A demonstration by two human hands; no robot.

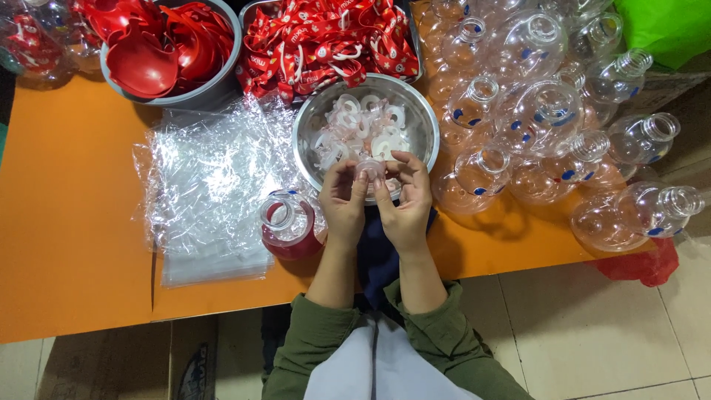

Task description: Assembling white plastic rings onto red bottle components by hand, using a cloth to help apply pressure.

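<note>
You pinch a small clear plastic ring piece (369, 170) between the fingertips of your left hand (343, 204) and right hand (406, 201), both closed on it over the near rim of the steel bowl (427, 126) of white rings; its axis is too blurred to tell. Both forearms rise from the near table edge, palms facing each other, thumbs nearly touching. Around them the orange table (67, 222) carries a red-based bottle (287, 224) just beside your left wrist, clear plastic bags (211, 185), empty clear bottles (548, 118), red ribbons (318, 41) and red caps (159, 44), with pale floor tiles (592, 333) below.
</note>
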